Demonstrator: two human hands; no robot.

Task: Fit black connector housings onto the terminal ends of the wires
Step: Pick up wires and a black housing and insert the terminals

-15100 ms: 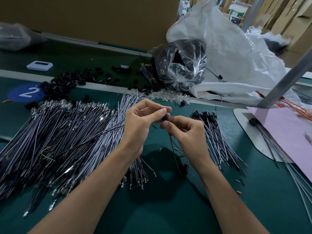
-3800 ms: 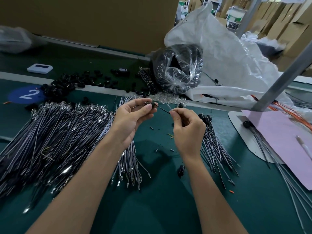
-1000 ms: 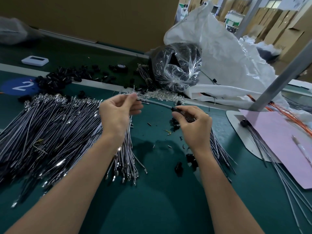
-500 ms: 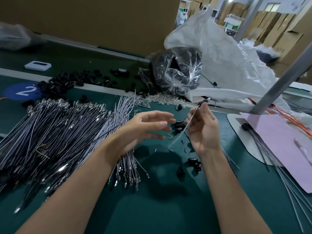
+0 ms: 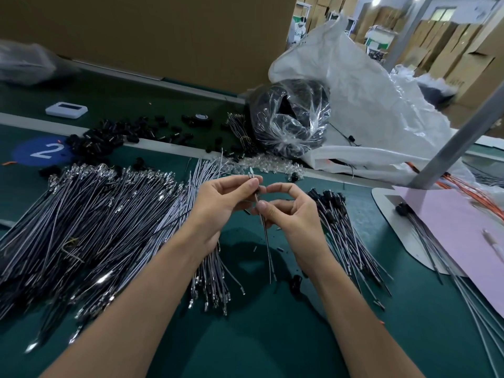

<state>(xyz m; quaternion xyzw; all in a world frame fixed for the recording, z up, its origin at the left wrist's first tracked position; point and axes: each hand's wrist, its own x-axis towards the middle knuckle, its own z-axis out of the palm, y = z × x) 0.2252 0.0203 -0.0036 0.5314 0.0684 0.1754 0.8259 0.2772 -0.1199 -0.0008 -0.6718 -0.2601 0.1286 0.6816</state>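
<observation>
My left hand pinches a thin wire just below its metal terminal, which sticks up above my fingertips. My right hand pinches the same wire a little lower; the wire hangs down between my wrists toward the green mat. A big heap of bare-terminal wires lies to the left. A smaller bundle of wires with black housings fitted lies to the right. Loose black connector housings are scattered at the back left, and a single housing lies on the mat near my right wrist.
A clear bag of black parts and a large white sack stand at the back. A grey metal post rises on the right above a pink sheet with more wires. A white device sits back left.
Half a second ago my left hand was open and my right hand held a wire up alone. Now both hands have come together and pinch one wire upright.
</observation>
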